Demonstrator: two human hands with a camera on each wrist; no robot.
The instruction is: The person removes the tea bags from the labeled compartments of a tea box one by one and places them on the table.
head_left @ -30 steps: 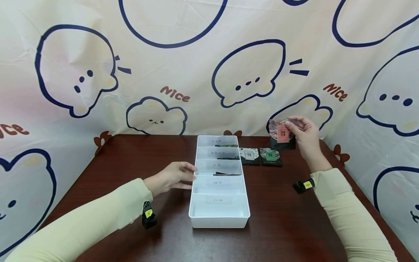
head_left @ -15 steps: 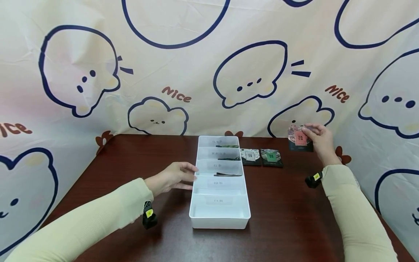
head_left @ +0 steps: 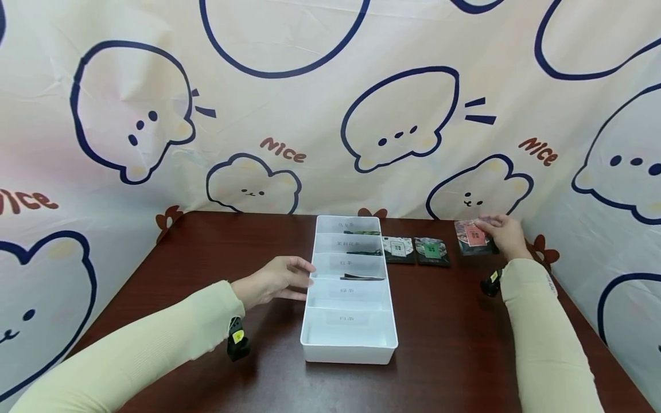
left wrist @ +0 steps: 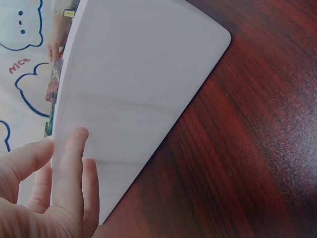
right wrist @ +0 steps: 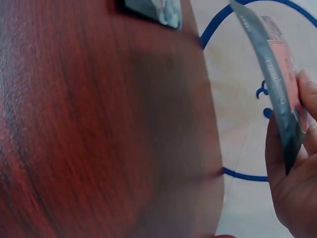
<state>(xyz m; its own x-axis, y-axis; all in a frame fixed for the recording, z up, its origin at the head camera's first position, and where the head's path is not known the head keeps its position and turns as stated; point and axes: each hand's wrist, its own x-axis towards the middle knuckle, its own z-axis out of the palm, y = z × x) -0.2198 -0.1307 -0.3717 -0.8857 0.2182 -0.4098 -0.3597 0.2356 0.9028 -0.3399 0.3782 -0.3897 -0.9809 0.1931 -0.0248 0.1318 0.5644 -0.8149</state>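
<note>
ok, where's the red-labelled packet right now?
In the head view, the red-labelled packet is pinched in the right hand near the far right corner of the table, just right of the green-labelled packet.

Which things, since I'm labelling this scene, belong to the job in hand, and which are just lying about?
Likely in the job:
pink-labelled packet, held by right hand
white tray, left hand at its side
packets in the tray
white-labelled packet
green-labelled packet

Just surroundings:
wooden table
patterned backdrop
wrist cameras
</note>
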